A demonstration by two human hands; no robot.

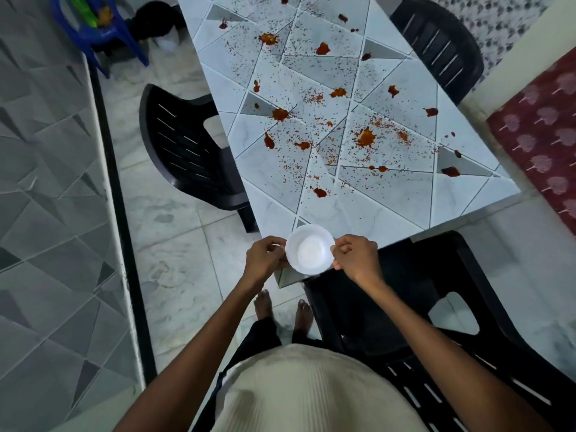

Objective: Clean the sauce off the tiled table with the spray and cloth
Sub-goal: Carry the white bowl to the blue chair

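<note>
The tiled table (405, 194) stretches away from me, white and grey tiles spattered with many red-orange sauce blots (365, 137) and fine specks. At its near corner I hold a small white bowl (309, 249) between both hands. My left hand (265, 257) grips the bowl's left rim and my right hand (355, 255) pinches its right rim. The bowl looks empty and white inside. No spray bottle or cloth can be made out with certainty.
Black plastic chairs stand at the table's left side (184, 145), far right (436, 45) and right in front of me (405, 300). A blue plastic chair (93, 29) holding green and orange items stands at the far left. A tiled wall runs along the left.
</note>
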